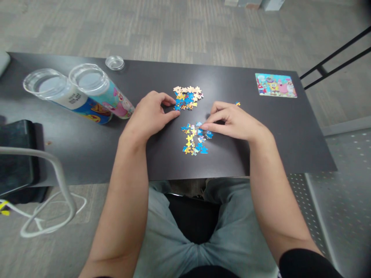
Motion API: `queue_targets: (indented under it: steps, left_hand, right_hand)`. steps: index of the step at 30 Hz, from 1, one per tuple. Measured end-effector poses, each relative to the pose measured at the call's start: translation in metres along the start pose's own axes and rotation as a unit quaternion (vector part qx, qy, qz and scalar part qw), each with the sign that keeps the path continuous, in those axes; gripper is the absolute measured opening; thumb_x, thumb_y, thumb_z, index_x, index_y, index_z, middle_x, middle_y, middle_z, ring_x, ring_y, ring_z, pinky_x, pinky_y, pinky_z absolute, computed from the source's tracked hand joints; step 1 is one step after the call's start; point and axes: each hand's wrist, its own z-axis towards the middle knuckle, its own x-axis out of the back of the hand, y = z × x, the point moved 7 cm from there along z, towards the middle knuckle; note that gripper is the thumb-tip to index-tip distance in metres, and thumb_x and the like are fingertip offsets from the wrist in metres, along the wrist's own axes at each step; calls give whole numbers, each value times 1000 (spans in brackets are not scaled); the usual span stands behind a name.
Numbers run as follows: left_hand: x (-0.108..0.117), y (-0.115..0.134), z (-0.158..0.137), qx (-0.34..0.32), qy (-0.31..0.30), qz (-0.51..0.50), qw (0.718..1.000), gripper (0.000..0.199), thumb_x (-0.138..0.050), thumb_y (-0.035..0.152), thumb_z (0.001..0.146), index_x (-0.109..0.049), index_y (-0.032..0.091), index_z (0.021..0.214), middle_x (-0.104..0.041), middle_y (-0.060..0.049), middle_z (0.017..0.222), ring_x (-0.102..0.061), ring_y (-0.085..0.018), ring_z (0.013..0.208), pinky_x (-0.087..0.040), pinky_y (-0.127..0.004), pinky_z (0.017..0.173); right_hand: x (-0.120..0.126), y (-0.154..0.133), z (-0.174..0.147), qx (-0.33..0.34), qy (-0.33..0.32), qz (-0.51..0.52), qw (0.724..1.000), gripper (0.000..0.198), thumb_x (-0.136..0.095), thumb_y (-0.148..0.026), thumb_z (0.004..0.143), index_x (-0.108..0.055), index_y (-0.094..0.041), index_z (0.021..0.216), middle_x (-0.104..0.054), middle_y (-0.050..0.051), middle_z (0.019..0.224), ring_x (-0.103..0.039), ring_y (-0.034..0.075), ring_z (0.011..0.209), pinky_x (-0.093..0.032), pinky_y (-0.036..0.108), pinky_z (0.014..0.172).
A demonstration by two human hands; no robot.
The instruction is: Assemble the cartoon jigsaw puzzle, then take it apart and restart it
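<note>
Most likely an office: patterned grey carpet tiles (174,31) cover the far floor beyond a plain dark-topped bench (228,85), with 1 thick white cable (29,152) at near left and perforated panelling (303,199) at near right.

Single head-worn view, looking forward and steeply down, lap (171,235) nearest, table (228,154) close across the middle, floor (174,31) beyond, upper right corner perhaps lens-shadowed.

Dark table (168,164) | far puzzle pile (187,100) | near pile (189,141) | loose piece (238,104) | two canisters (108,96) | lid (115,63) | picture card (276,85)
</note>
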Motion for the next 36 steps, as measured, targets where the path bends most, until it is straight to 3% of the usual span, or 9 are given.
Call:
queue_targets:
  steps: [3,8,15,22,28,33,36]
  left_hand:
    - [0,3,0,-8,-21,15,1000,29,-108,32,86,-98,30,113,-82,-6,105,-63,-24,80,-59,-46,88]
    - [0,10,-2,-26,-22,27,999,22,-104,32,89,-98,31,111,-84,-7,111,-67,-24,83,-59,-45,87]
    - [-2,11,-4,-22,-21,34,999,20,-103,30,91,-99,31,110,-85,-7,116,-67,-23,83,-56,-45,83]
    - [-1,12,-4,-25,-19,23,999,18,-98,31,88,-95,29,106,-83,-7,109,-68,-23,80,-55,-42,78]
    - [0,14,-4,-2,-35,-36,999,19,-101,33,87,-88,30,100,-79,-2,84,-67,-25,76,-58,-42,76]
    - [-7,29,-5,-13,-66,-95,993,16,-98,36,96,-86,28,102,-85,-4,94,-71,-24,81,-63,-40,81]
    - [-15,39,-5,-15,-97,-159,982,23,-101,39,99,-86,25,109,-86,-5,99,-75,-23,88,-65,-39,87]
  right_hand:
    - [2,-3,-1,5,0,14,1000,46,-96,-79,111,-106,-34,109,-72,7,102,-66,27,89,-52,46,86]
    - [1,-1,3,-6,39,3,999,47,-93,-80,113,-107,-37,126,-74,7,102,-66,29,88,-54,47,85]
    - [-8,-6,4,3,-17,19,1000,41,-94,-75,112,-107,-35,111,-82,6,101,-69,26,86,-52,44,80]
    - [-4,-2,7,7,37,-11,999,38,-95,-66,111,-102,-32,126,-72,3,93,-60,25,81,-48,42,81]
    - [-2,1,8,-2,60,-26,998,33,-95,-64,113,-97,-35,128,-73,4,98,-63,29,88,-51,46,88]
    - [-4,-5,13,5,82,-35,996,29,-94,-58,116,-94,-32,129,-75,5,101,-66,30,90,-53,47,92]
    - [-7,-10,17,13,101,-23,995,32,-88,-64,121,-91,-32,125,-75,6,104,-65,30,92,-54,46,90]
